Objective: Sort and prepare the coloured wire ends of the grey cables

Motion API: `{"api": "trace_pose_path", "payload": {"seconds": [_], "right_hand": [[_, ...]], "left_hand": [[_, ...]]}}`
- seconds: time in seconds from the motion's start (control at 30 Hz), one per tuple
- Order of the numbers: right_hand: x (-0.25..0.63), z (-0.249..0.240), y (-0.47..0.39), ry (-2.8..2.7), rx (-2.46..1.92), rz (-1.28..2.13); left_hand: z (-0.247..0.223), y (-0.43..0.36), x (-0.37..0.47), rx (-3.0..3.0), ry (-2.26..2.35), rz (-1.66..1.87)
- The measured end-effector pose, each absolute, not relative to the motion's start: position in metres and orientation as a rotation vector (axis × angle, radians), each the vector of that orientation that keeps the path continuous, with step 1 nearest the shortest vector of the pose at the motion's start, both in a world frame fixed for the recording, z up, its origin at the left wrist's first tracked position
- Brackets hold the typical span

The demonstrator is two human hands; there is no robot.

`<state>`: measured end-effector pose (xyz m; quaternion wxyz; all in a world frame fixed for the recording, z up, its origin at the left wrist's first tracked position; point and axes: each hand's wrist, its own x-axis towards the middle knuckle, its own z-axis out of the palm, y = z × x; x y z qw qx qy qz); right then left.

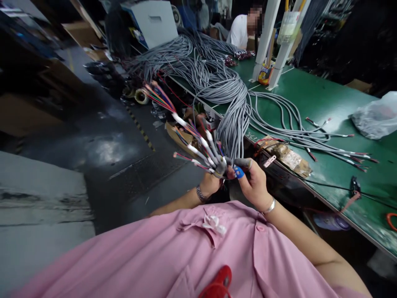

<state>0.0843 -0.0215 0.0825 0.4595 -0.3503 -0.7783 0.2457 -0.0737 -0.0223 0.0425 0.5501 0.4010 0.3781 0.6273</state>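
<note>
Several grey cables with white-taped ends and colored wires fan out from my left hand [212,182], whose fingers are wrapped round the cable ends [203,151]. Close beside it on the right is my right hand [254,184], with grey coverings on its fingertips and blue tape on the thumb. Its thumb and fingers pinch at the same cables near their ends. A thick bundle of grey cables [234,120] hangs over the table edge just beyond both hands.
More grey cables lie across the green table [325,99]. A brown taped packet [291,157], black pliers [354,186] and a plastic bag [376,116] rest there. White posts [266,37] rise at the back, near a person in white [238,31].
</note>
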Motion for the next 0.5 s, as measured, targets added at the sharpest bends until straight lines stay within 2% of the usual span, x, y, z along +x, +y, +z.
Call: {"api": "trace_pose_path", "payload": {"seconds": [0.2,0.5], "right_hand": [[0.087,0.040,-0.015,-2.187,-0.915,0.227],[0.096,0.052,-0.007,-2.354,-0.954,0.013]], "left_hand": [[0.077,-0.015,-0.068,0.653,0.698,1.598],[0.065,-0.009,-0.078,0.859,0.697,1.509]]}}
